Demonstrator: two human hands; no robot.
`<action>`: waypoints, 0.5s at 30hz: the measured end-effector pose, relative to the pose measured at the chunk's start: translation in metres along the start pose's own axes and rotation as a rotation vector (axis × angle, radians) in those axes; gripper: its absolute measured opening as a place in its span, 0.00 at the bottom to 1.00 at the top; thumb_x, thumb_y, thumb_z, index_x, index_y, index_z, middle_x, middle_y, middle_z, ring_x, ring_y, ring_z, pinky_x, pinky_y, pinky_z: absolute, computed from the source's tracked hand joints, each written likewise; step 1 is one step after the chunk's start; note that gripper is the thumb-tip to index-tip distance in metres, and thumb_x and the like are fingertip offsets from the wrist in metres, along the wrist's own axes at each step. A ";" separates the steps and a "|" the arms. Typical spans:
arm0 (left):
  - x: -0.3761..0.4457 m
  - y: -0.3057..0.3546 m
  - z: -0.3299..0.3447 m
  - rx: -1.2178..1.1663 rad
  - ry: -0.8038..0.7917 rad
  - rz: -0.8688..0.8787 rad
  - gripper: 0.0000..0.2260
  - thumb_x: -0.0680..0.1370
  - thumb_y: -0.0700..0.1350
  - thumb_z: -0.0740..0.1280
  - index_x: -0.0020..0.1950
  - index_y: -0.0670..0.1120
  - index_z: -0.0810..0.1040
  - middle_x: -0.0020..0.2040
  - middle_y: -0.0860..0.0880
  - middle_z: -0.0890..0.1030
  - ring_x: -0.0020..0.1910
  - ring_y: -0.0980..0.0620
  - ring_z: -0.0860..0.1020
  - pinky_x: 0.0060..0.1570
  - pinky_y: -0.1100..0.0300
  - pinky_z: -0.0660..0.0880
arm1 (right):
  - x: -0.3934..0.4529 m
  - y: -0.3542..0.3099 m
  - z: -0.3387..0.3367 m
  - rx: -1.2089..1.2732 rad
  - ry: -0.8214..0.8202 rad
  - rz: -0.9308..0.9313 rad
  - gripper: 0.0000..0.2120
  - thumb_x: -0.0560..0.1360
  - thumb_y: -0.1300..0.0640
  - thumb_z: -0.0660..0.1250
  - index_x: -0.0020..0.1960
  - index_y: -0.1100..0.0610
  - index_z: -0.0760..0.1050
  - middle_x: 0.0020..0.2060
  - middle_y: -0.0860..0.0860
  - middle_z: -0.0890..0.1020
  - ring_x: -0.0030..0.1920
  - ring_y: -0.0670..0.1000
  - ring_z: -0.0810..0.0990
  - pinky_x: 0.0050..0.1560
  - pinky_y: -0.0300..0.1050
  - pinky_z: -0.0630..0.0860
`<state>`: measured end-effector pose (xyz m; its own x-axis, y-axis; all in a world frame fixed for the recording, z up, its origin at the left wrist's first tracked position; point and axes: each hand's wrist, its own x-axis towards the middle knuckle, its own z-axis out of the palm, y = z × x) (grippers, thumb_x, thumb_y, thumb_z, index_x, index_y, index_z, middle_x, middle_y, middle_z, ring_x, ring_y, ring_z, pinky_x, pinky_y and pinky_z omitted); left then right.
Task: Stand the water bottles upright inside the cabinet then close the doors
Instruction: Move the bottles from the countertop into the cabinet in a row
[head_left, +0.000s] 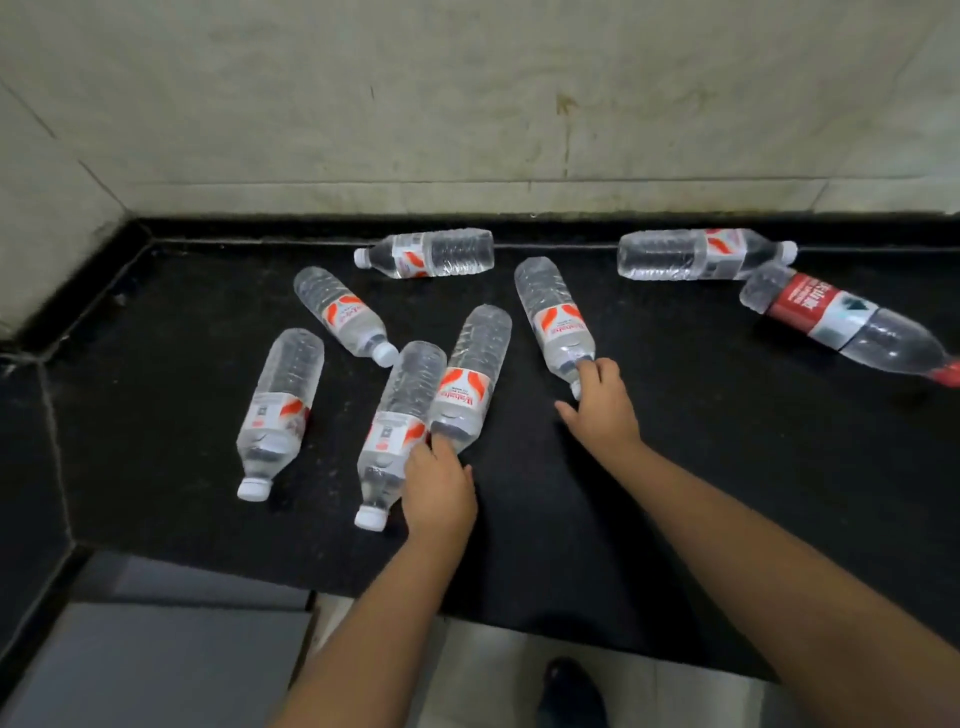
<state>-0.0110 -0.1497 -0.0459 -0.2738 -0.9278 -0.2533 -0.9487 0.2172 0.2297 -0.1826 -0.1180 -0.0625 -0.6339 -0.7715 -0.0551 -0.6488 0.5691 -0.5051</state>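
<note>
Eight bottles lie on their sides on the black counter (675, 493), none of them upright and none in a cabinet, so I judge the task is at its very beginning. The bottle under the left hand (471, 375) lies near the middle of the counter, touching along its side a second bottle (400, 431) whose white cap points toward the front edge. The bottle at the right hand (555, 317) lies a little further back, with its neck toward the person. The main risk, I think, is rolling: these bottles are round and smooth, and a push from the left hand could move the touching neighbour toward the front edge, where it may fall to the floor. A grip only at the neck may also let the full bottle swing or slip when it is lifted. The larger red-labelled bottle (841, 323) lies near the right edge of the counter and could roll off if it is bumped. The left hand (439, 488) reaches forward with its fingers bent around the lower end of its bottle, though how firmly, I cannot tell. The right hand (602, 405) has the thumb spread to the side and the fingers curled over the neck of its bottle. Both forearms stretch forward over the front edge.
</note>
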 end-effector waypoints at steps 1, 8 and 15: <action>0.003 0.002 0.002 -0.018 0.009 -0.012 0.21 0.81 0.47 0.60 0.71 0.40 0.61 0.68 0.41 0.67 0.66 0.44 0.71 0.63 0.54 0.71 | 0.005 0.001 0.004 0.035 0.020 0.005 0.21 0.74 0.59 0.68 0.64 0.64 0.68 0.64 0.60 0.68 0.61 0.60 0.72 0.59 0.51 0.73; 0.005 0.002 0.007 -0.168 0.107 -0.016 0.18 0.81 0.39 0.59 0.70 0.35 0.62 0.68 0.37 0.66 0.64 0.40 0.70 0.62 0.55 0.70 | 0.005 0.001 0.013 0.076 0.166 -0.024 0.13 0.74 0.65 0.66 0.57 0.68 0.72 0.58 0.65 0.71 0.53 0.62 0.76 0.53 0.50 0.75; -0.039 -0.024 -0.019 -0.294 0.186 0.082 0.14 0.74 0.39 0.66 0.59 0.37 0.75 0.56 0.37 0.78 0.57 0.38 0.76 0.56 0.49 0.72 | -0.069 0.002 -0.019 0.003 0.314 -0.172 0.07 0.65 0.69 0.70 0.43 0.68 0.79 0.42 0.65 0.78 0.36 0.63 0.79 0.36 0.50 0.78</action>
<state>0.0254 -0.1249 -0.0238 -0.2876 -0.9562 -0.0539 -0.8316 0.2215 0.5094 -0.1479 -0.0585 -0.0433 -0.6144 -0.7307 0.2977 -0.7562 0.4375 -0.4866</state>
